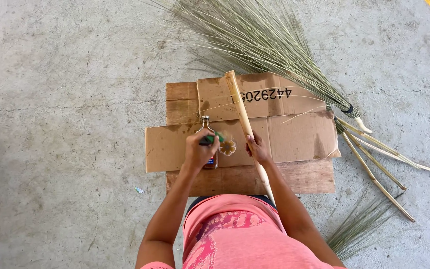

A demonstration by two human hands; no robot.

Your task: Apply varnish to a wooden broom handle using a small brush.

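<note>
Over the cardboard (294,137), the left hand (200,149) is clamping a green tool (211,139) above the bottle (208,144); the right hand (259,149) is gripping the stick (241,112), and bare concrete (65,89) is lying open around the cardboard's edges.

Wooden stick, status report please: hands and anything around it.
Right hand gripping wooden stick, angled over cardboard. Left hand holding green brush by glass bottle. Grass bundle lies beyond, apart.

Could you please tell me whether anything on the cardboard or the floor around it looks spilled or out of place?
Yes: dark wet-looking stains mark the flattened brown cardboard around the small clear glass bottle, as if liquid spilled. A tiny scrap of litter lies on the concrete floor.
</note>
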